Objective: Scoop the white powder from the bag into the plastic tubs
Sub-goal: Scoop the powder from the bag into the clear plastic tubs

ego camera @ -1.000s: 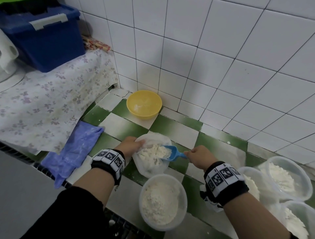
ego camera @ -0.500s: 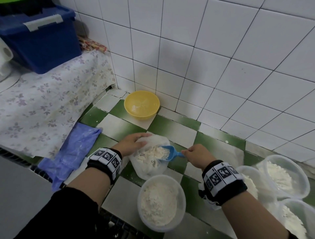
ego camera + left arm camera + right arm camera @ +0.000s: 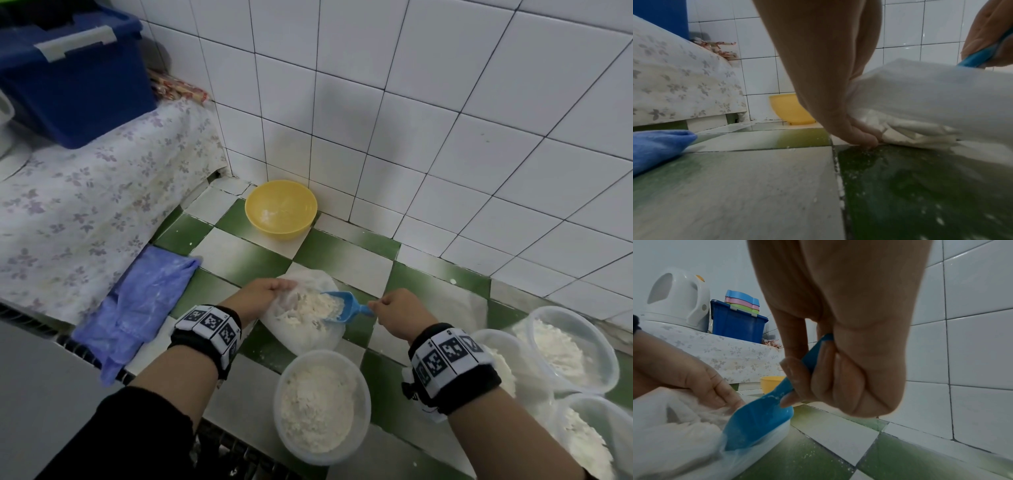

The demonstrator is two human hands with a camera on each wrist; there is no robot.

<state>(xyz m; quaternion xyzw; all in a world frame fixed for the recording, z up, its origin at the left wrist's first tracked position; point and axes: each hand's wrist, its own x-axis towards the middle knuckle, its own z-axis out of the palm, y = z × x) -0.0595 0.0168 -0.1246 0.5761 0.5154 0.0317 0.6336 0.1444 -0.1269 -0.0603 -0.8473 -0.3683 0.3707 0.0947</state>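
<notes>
Two hands share the loading step: our left hand (image 3: 265, 294) pinches the bag (image 3: 305, 339) open on the counter (image 3: 239, 253), our right hand (image 3: 399, 308) clamps the scoop (image 3: 342, 306) buried in powder (image 3: 311, 308). Next we must lift it level toward the tub (image 3: 322, 406).

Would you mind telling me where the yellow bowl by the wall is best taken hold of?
Probably pinch the near rim of the yellow bowl, coming from above on the side facing the person: it sits upright and open, and its far side is tucked close against the tiled wall.

Dim flat indoor light, soft shadows, wide-angle edge bending, blurry wrist views
</notes>
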